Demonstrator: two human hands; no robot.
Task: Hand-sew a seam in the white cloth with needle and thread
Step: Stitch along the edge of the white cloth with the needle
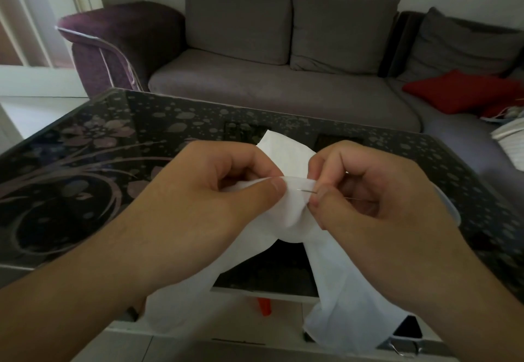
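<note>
Over on the left, the left hand (pixel 226 188) is up above the dark flowered table (pixel 85 140), thumb flat on top of a fold of the white cloth (pixel 295 205) and the fingers curled underneath, so it pinches the fabric and keeps the edge taut. The cloth bridges the gap between the two hands, bulges down in a soft loop just below them, and the rest hangs in two tails toward the near edge of the table.

Now the key bit, dead centre: the needle (pixel 309 191) lies almost level, running left to right, its tip poking into the fold just beside the left thumbnail and its back end disappearing under the right fingers. The point faces the left hand, so the next stitch looks set to travel leftward along the held edge. Thread is too fine to make out here.

On the right, the right hand (pixel 377 191) is the nearer one to the needle, in fact it has it, thumb and forefinger pinched on the shaft, the other fingers tucked in behind, wrist angled in from the lower right.

My read: a stitch is mid-entry, and the push wants to stay in line with the needle so it comes out clear of that left thumb.
</note>
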